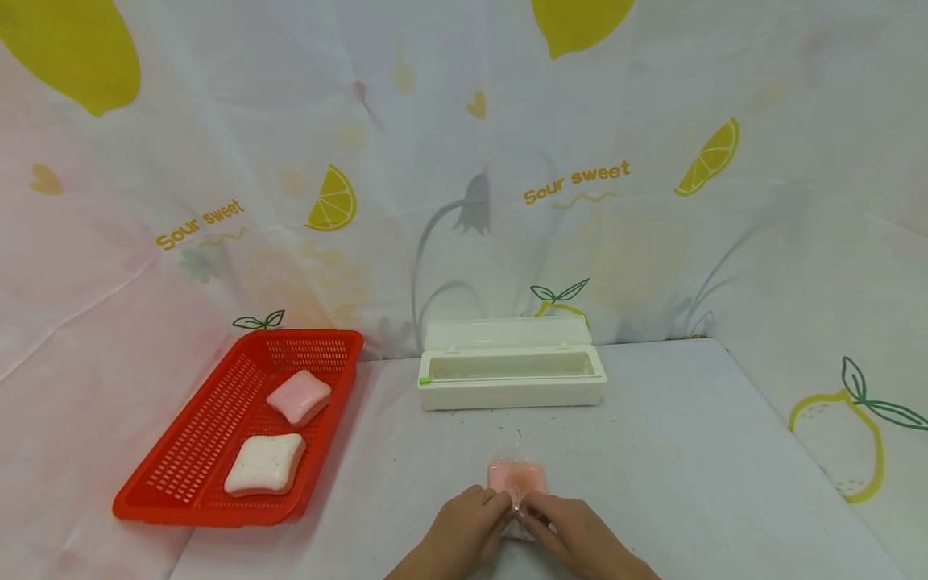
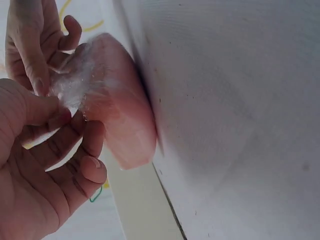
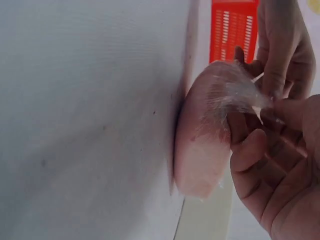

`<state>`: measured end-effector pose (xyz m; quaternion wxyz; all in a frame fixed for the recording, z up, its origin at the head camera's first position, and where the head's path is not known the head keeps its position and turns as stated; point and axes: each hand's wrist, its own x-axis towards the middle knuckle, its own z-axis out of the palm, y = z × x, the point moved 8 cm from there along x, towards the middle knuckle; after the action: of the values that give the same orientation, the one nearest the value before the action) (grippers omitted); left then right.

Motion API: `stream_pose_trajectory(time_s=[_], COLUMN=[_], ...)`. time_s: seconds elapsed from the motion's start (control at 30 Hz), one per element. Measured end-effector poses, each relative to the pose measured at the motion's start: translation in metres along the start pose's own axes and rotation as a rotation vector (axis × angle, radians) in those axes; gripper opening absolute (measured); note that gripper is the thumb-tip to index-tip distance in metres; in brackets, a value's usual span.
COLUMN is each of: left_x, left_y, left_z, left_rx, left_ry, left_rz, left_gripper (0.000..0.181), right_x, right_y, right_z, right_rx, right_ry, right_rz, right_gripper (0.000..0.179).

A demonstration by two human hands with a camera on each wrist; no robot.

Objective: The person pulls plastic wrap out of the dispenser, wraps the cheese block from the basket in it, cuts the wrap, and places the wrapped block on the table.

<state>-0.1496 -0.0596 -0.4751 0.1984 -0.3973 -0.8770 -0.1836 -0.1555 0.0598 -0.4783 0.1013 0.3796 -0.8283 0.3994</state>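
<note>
A pink bar of soap (image 1: 528, 477) lies on the table, covered by clear plastic wrap (image 2: 82, 82) that is bunched above it. My left hand (image 1: 467, 524) pinches the gathered film between thumb and fingertips. From the other side, my right hand (image 1: 573, 528) pinches the same bunch, its fingertips close to the left ones. The right wrist view shows the plastic wrap (image 3: 240, 95) drawn up into a twist from the soap's top, with the soap (image 3: 200, 165) still down on the table.
To the left stands a red plastic basket (image 1: 335, 427) holding a pink soap (image 1: 299, 396) and a white soap (image 1: 265, 464). Behind the hands is a long white box (image 1: 511, 395) with its lid raised. Printed cloth (image 1: 464, 105) hangs at the back.
</note>
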Motion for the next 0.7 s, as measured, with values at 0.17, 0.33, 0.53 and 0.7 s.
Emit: stream_pose_trajectory(time_s=[0.17,0.33,0.53,0.7], left_x=[0.004,0.007,0.006,0.005], left_y=[-0.005,-0.017,-0.030,-0.037], left_z=[0.003,0.010,0.021,0.026], left_rx=[-0.041,-0.104,-0.101,-0.114], left_ry=[0.019,-0.069,-0.194,-0.240], left_rz=[-0.054,-0.199,-0.379,-0.470], left_gripper=[0.020,0.021,0.025,0.035], right_x=[0.005,0.010,0.011,0.011], right_y=[0.012,0.021,0.033,0.040], right_z=[0.002,0.004,0.003,0.000], right_rx=[0.070,0.122,0.063,-0.144], right_ry=[0.004,-0.005,-0.024,-0.027], right_rz=[0.170,0.259,0.406,0.506], right_gripper=[0.008,0.011,0.020,0.033])
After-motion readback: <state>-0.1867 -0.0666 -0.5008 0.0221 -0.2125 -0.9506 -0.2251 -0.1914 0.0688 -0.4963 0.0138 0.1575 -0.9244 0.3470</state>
